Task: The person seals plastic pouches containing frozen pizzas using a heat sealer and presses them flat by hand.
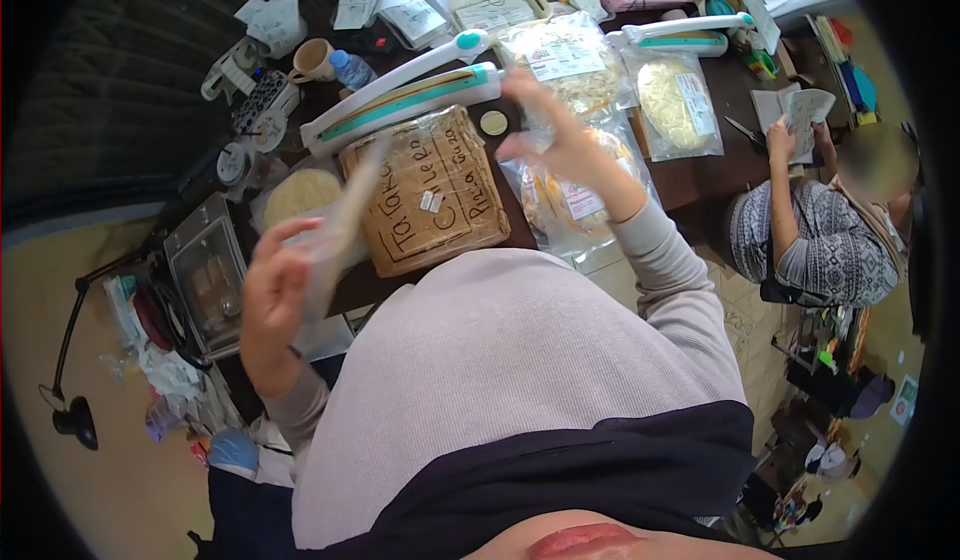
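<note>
My left hand (277, 295) is closed on a flat item in clear plastic (343, 225), seen edge-on and blurred by motion. Right of it lies a brown cardboard box (430, 195) with black handwriting, wrapped in plastic. My right hand (565, 145) is raised with its fingers apart and nothing in it, over bagged pizzas with labels (575, 195). Behind the box a white and teal bag sealer (400, 105) has its long arm lifted. A pale round disc (300, 198) in plastic is on the table, left of the box.
Another labelled bag (680, 105) and a second sealer (690, 35) are at the back right. A mug (314, 60) and a blue-capped bottle (350, 68) stand behind the first sealer. Scissors (745, 132) lie near a co-worker (820, 230) holding papers at the right.
</note>
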The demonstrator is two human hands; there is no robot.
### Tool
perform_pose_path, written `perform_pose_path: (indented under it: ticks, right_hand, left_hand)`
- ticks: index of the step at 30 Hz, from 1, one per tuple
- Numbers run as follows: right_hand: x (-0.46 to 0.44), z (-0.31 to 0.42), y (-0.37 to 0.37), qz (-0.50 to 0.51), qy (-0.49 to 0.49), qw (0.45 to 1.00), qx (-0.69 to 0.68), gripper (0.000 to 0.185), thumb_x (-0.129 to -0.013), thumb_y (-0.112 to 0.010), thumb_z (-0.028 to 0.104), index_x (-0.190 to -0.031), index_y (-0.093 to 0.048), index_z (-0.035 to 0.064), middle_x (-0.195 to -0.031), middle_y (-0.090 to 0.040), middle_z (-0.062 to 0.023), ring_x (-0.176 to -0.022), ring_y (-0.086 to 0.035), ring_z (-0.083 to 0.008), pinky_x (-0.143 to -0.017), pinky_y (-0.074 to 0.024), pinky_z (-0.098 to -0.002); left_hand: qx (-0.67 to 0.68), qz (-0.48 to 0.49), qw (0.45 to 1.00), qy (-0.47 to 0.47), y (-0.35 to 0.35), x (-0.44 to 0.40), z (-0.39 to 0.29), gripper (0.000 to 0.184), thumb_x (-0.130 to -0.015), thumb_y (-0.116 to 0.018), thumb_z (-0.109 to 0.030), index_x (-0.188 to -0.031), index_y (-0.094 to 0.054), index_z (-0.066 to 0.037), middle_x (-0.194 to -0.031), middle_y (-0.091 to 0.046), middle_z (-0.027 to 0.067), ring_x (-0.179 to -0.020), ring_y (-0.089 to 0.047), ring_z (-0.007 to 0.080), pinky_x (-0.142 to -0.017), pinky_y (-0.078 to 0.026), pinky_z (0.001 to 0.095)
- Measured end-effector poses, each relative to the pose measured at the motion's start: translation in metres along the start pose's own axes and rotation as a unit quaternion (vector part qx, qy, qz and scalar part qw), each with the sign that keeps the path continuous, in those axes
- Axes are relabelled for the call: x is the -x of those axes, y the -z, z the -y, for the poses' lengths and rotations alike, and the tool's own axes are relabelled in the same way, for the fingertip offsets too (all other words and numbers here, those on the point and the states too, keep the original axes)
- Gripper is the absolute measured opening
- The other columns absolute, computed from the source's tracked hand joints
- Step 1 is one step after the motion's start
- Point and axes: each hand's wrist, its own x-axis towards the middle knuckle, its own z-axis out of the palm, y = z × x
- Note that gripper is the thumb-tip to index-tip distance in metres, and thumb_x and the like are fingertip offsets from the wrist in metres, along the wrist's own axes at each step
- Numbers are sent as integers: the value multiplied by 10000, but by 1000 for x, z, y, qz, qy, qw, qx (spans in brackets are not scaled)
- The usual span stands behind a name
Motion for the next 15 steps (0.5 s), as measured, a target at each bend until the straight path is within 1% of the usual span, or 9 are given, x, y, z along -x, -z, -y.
perform_pose_path:
  ticks: [1, 2, 3, 5, 8, 11, 12, 14, 15]
  right_hand:
    - [-14, 24, -17, 99, 50, 994, 20, 727, -796, -758, 227, -1404, -391, 75, -1435, -413, -160, -1358, -366, -291, -1138, -255, -431]
    - [-28, 55, -26, 164, 103, 981, -1, 763, -780, -764, 274, -1410, -379, 79, -1451, -393, -161, -1381, -324, -311, -1159, -214, -460]
    - [-30, 66, -38, 207, 132, 969, 33, 670, -807, -732, 262, -1377, -432, 79, -1386, -472, -159, -1339, -391, -317, -1163, -211, -470]
    - [-36, 69, -44, 313, 180, 931, 59, 443, -868, -666, 217, -1267, -554, 60, -1222, -611, -142, -1176, -560, -304, -1078, -367, -449]
    - [-55, 80, -13, 413, -28, 909, -51, 259, -933, -585, 228, -1122, -649, 63, -980, -690, -125, -886, -657, -230, -879, -508, -391]
    - [-49, 53, 1, 276, -71, 946, -151, 224, -954, -564, 205, -1045, -675, 33, -931, -700, -88, -833, -648, -143, -765, -540, -330]
    - [-44, 37, 3, 218, -140, 931, -256, 226, -960, -559, 203, -1051, -671, 29, -941, -697, -82, -844, -646, -133, -765, -539, -317]
    - [-33, -1, -7, 86, -271, 849, -446, 230, -973, -548, 200, -1062, -661, 21, -961, -692, -71, -865, -641, -113, -764, -537, -293]
    - [-33, -16, -18, 39, -283, 830, -480, 227, -975, -545, 202, -1067, -657, 27, -972, -692, -70, -863, -648, -121, -766, -539, -285]
  left_hand:
    - [-19, 46, 998, -25, -16, -15, -14, 339, -970, -533, -241, -762, -595, 20, -1183, -576, 126, -1017, -592, 212, -855, -467, 317]
    - [-13, 77, 996, -51, -28, -23, -17, 305, -951, -563, -225, -769, -597, 17, -1160, -574, 128, -1029, -583, 241, -864, -462, 329]
    - [-11, 104, 992, -75, -37, -30, -20, 272, -932, -592, -210, -777, -599, 14, -1136, -572, 131, -1041, -575, 269, -873, -457, 341]
    - [-96, 128, 973, -168, -42, -47, -27, 238, -895, -636, -184, -758, -601, 8, -1126, -565, 143, -1086, -550, 304, -915, -436, 384]
    - [4, 86, 977, -196, -48, -59, -1, 295, -930, -596, -290, -813, -626, -20, -1149, -573, 140, -1122, -538, 298, -957, -418, 408]
    - [286, 6, 955, -82, -56, -60, 50, 438, -973, -479, -446, -905, -639, -44, -1185, -585, 132, -1131, -544, 276, -968, -422, 423]
    - [355, -11, 935, -18, -63, -56, 78, 567, -984, -349, -549, -998, -637, -61, -1216, -592, 113, -1108, -564, 233, -942, -446, 393]
    - [504, -14, 859, 92, -91, -37, 157, 581, -981, -345, -559, -1007, -638, -59, -1192, -608, 103, -1057, -589, 217, -903, -464, 371]
    - [570, -13, 808, 145, -97, -33, 179, 588, -980, -342, -564, -1011, -639, -57, -1181, -616, 98, -1032, -602, 209, -883, -472, 360]
